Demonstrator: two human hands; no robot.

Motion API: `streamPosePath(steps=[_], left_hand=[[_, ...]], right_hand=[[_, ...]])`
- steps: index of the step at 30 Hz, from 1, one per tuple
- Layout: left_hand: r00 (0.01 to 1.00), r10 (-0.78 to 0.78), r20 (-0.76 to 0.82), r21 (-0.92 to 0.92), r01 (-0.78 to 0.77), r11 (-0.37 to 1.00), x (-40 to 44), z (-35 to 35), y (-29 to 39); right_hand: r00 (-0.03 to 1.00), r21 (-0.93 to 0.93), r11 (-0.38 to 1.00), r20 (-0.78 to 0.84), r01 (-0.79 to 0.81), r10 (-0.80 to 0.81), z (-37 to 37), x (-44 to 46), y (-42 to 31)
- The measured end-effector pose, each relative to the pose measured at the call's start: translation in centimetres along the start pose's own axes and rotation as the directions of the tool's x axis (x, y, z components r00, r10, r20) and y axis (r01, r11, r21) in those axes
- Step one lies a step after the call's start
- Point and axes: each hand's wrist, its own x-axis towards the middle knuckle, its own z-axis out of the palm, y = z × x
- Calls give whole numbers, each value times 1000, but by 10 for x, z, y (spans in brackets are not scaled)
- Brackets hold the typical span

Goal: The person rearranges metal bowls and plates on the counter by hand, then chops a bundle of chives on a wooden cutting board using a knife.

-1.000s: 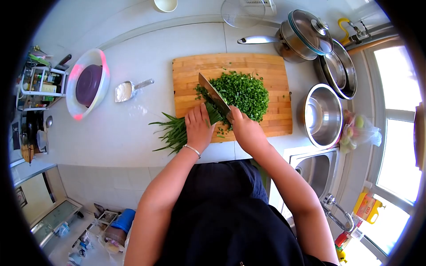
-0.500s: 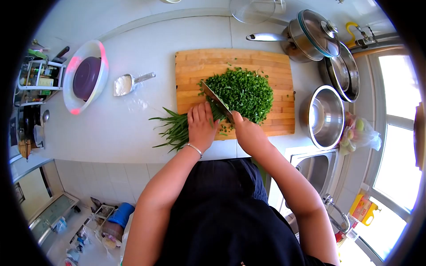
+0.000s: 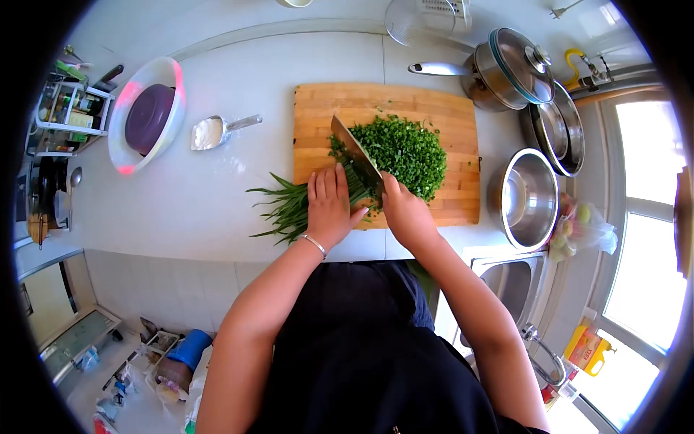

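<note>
My right hand (image 3: 408,215) is wrapped round the handle of a kitchen knife (image 3: 356,153). The wide blade points up and to the left, between the uncut stalks and the chopped heap. My left hand (image 3: 330,206) lies over a bunch of garlic chives (image 3: 285,206), holding it down with the fingers near the blade and the thumb out to the right. The long leaves trail off the board to the left. Finely chopped chives (image 3: 405,152) form a big green pile right of the blade. All this rests on a wooden cutting board (image 3: 460,123).
Left of the board lie a metal scoop of white powder (image 3: 208,134) and a pale basin (image 3: 172,116) holding a purple bowl (image 3: 150,119). To the right are a steel bowl (image 3: 531,199), a lidded pot (image 3: 499,76), a bag of produce (image 3: 582,228) and a sink (image 3: 510,286).
The knife blade has tilted so that more of its flat side shows. The left thumb sticks out further from the bunch. The whole view has shifted slightly.
</note>
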Motion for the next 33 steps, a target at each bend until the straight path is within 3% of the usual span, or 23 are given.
streamPosePath(steps=[9, 16, 18, 20, 24, 28, 33], left_hand=[[999, -34, -40, 107, 38, 994, -5, 22, -4], [999, -18, -41, 115, 23, 993, -3, 23, -6], [998, -1, -59, -17, 0, 1000, -6, 13, -2], [999, 2, -38, -1, -2, 1000, -4, 11, -2], [999, -35, 37, 66, 32, 997, -1, 13, -6], [1000, -26, -4, -3, 26, 1000, -6, 5, -8], [1000, -29, -8, 103, 30, 994, -9, 17, -9]], right_hand=[[967, -167, 984, 234, -63, 102, -4, -16, -3], [984, -168, 985, 169, -27, 56, 29, 16, -7], [997, -13, 1000, 71, 20, -19, 30, 11, 2], [999, 41, 999, 14, 34, -35, 25, 11, 4], [999, 29, 1000, 38, -8, 7, 1, -5, -1], [993, -21, 1000, 117, -5, 8, -13, -23, -3], [976, -143, 989, 210, -20, 50, -4, -21, -1]])
